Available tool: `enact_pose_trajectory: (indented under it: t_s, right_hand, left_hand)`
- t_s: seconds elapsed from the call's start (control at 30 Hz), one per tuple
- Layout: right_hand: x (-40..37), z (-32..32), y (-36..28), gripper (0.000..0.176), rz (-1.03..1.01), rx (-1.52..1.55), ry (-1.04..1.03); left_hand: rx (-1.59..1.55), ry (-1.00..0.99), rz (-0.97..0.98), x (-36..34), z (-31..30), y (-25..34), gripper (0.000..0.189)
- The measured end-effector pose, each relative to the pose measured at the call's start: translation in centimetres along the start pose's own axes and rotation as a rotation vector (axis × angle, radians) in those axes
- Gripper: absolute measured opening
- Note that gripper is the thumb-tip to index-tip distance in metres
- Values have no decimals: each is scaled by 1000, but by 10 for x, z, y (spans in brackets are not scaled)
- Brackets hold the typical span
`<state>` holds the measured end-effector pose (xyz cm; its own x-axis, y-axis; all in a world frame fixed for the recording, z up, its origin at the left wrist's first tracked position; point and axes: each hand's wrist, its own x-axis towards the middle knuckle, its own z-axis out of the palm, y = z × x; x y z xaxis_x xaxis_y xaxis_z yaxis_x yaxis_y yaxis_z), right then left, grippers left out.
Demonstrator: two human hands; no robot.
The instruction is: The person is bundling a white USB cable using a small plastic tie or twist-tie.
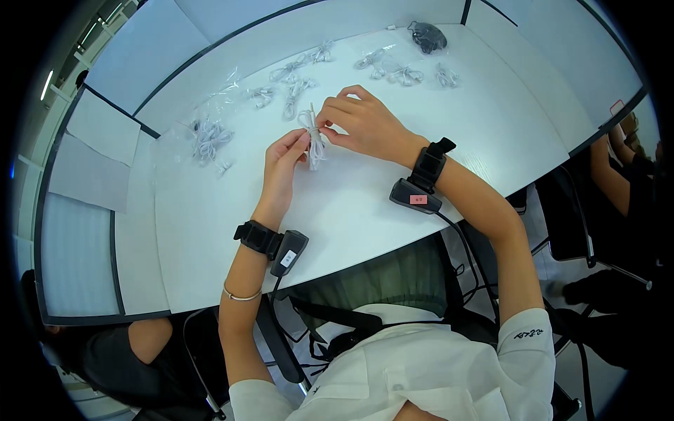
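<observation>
A folded bundle of white cable [316, 149] is held upright over the middle of the white table. My left hand [284, 156] grips the bundle from its left side, thumb and fingers pinched together. My right hand [364, 125] pinches at the bundle's middle from the right, where a thin tie seems to go round it; the exact hold is too small to make out. A thin end of the cable sticks up above the fingers.
Several coiled white cables [298, 91] lie beyond my hands, with more cable bundles [397, 74] at the back right. A heap of cables [209, 140] rests on the left beside clear plastic. A dark bag-like object [427, 37] sits by the back partition [393, 12]. Other people sit at both sides.
</observation>
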<state>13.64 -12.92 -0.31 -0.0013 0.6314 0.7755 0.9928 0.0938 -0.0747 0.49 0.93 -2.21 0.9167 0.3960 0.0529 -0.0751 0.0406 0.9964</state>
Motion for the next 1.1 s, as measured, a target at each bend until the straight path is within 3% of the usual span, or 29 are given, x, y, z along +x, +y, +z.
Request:
enact_pose_trajectory:
  t_s: [0.3,0.5,0.67,0.8,0.87,1.0,1.1]
  right_hand:
    - [-2,2,0,7,60,30,-8]
    - [-4,0,1,11,62,44,10]
    - [-2,-1,0,13,138,35,13]
    - [0,-7,-6,10,292,171,-70]
    - [0,-6,-6,14,480,357,-151]
    - [-6,3,4,30,705,739,-309]
    - [-10,12,2,45,727,1007,-279]
  left_hand:
    - [-21,1,-4,-4,4,6,29]
    - [-97,-191,-13,1,-7,2,27]
    - [-57,-116,20,-2,2,10,25]
    - [-29,-127,101,0,0,4,22]
    - [-18,-76,124,1,2,3,22]
    - [-5,13,137,-1,4,5,24]
    - [-25,96,166,1,3,3,24]
